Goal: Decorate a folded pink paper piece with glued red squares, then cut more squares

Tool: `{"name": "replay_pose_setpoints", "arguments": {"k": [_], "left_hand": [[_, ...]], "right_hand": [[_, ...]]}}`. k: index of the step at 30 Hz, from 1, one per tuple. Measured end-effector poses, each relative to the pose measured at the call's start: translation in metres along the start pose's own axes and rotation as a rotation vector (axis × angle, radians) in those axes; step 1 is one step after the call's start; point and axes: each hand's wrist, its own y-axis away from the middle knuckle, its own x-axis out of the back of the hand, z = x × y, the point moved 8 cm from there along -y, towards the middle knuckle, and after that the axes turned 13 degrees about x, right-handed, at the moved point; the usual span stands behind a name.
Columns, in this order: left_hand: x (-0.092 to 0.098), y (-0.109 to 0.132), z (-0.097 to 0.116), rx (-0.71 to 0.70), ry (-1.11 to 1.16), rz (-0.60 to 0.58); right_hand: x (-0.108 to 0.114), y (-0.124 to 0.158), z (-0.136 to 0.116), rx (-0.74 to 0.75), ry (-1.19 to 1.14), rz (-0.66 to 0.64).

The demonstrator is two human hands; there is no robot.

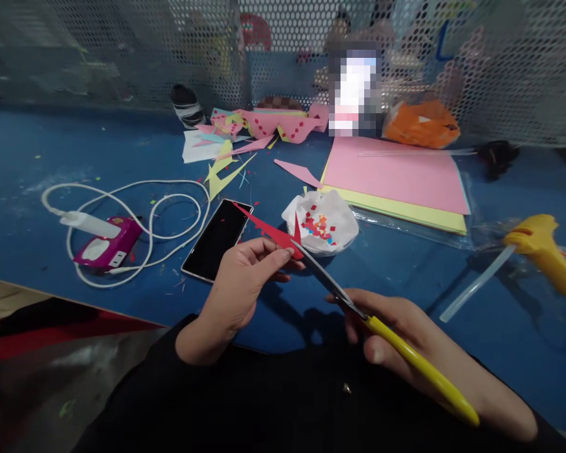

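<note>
Between the thumb and fingers of my left hand [252,280] is pinched a jagged scrap of red paper [273,234]. My right hand [400,333] grips a pair of scissors [419,368] by the yellow handles, and its blade tips meet the lower right edge of the red paper. Just beyond the paper stands a small white paper-lined bowl [342,233] with tiny red, orange and blue paper bits in it. A dark-screened phone [219,239] lies flat to the left, partly behind my left hand.
A purple power adapter [108,242] with a looped white cable sits at left. Pink and yellow paper sheets [396,176] are stacked at back right, near a yellow glue gun [547,251]. Pink and yellow cut-outs [283,126] lie before a perforated metal screen [292,63].
</note>
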Motion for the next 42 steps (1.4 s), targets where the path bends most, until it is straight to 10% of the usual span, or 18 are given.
{"name": "replay_pose_setpoints", "arguments": {"k": [42], "left_hand": [[0.0013, -0.0046, -0.0025, 0.021, -0.014, -0.014]], "right_hand": [[0.0029, -0.0025, 0.0071, -0.05, 0.13, 0.052]]}}
